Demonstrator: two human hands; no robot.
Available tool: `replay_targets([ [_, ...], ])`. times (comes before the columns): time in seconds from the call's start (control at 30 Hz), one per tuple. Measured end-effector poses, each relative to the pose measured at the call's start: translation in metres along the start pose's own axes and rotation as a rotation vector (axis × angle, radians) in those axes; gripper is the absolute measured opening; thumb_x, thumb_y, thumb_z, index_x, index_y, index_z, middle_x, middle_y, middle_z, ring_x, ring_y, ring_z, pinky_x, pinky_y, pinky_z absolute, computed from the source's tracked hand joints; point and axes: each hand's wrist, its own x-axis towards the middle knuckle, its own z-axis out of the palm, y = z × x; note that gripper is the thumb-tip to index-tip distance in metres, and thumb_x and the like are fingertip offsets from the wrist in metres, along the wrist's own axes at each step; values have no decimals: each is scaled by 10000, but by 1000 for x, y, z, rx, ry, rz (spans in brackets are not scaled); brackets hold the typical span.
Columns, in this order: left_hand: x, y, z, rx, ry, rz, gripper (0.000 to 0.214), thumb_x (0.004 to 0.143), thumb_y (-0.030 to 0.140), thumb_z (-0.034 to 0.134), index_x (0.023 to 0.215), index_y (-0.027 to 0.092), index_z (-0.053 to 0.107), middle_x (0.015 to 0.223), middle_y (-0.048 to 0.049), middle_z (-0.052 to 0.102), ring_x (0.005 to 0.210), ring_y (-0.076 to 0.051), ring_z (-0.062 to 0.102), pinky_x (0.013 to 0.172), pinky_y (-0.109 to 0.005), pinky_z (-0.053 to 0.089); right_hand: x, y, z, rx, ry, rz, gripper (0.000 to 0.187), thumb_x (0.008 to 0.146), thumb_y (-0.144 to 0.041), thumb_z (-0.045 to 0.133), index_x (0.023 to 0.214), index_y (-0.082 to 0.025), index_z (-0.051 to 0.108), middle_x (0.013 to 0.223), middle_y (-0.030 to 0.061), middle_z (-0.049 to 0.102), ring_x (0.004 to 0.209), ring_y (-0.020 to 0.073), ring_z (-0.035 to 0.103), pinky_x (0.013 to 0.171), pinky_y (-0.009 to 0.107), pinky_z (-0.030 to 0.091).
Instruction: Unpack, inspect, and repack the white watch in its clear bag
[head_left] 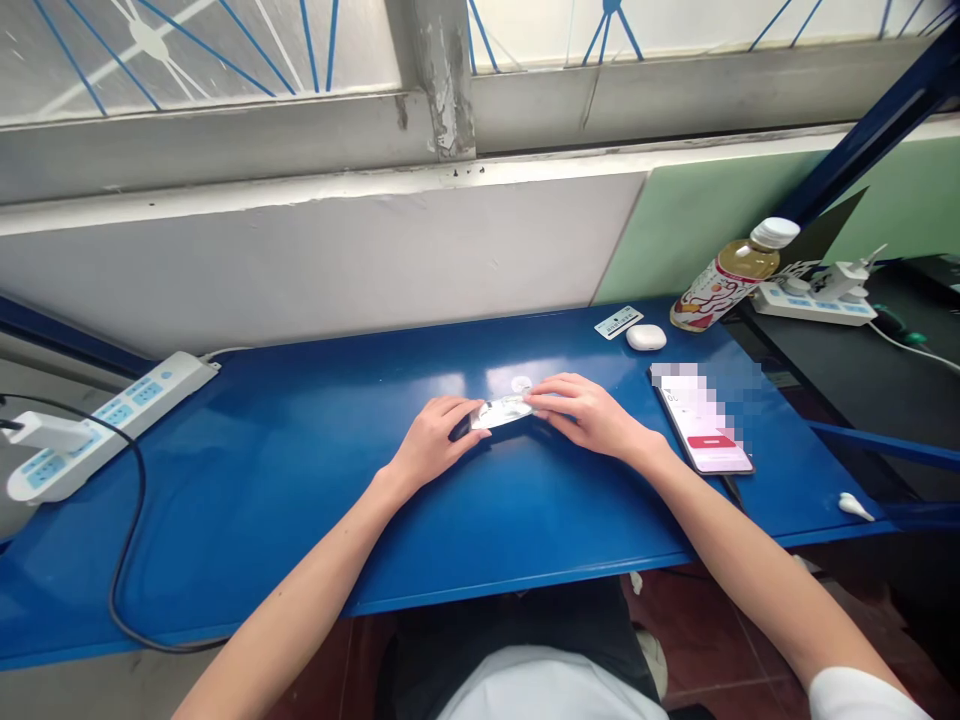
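Observation:
My left hand (435, 437) and my right hand (583, 412) are together over the middle of the blue desk. Between them is a small flat white oblong thing (504, 411) with grey marks on its face; its kind I cannot make out. The left fingers and thumb close round its left end. At the right end, my right fingers pinch its edge, hiding part of it. Just behind it a small pale round spot (521, 384) shows near a bright glare on the desktop.
On the right lie a phone (701, 420), a white earbud case (646, 337), a card (619, 322) and a loose earbud (855, 507). A drink bottle (731, 275) stands at the back right corner. A power strip (127, 410) with a black cable (140, 500) lies left.

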Motion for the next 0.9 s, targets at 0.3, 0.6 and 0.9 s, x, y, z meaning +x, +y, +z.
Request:
replay_targets([
  [0.3, -3, 7, 4, -78, 5, -29, 695, 900, 335, 663, 1491, 270, 303, 1329, -102, 600, 1186, -257, 618, 1011, -428, 507, 1, -9, 16, 157, 260, 222, 264, 992, -228, 484, 1133, -214, 707, 1018, 74, 772, 897, 217, 731, 788, 356, 596],
  [0.6, 1, -4, -2, 69, -87, -74, 761, 760, 444, 752, 1405, 171, 455, 1423, -183, 497, 1402, -390, 373, 1150, -555, 336, -3, -1, 2, -111, -236, 203, 786, 904, -609, 548, 1525, -164, 363, 1573, 177, 370, 1472, 364, 295, 1161, 557, 349],
  [0.9, 2, 0, -6, 138, -197, -94, 721, 842, 548, 646, 1417, 169, 434, 1497, -185, 439, 1450, -370, 311, 1166, -552, 299, -6, 8, 3, -132, -351, 310, 909, 827, -735, 547, 1524, -177, 372, 1605, 173, 309, 1506, 409, 160, 1189, 579, 256],
])
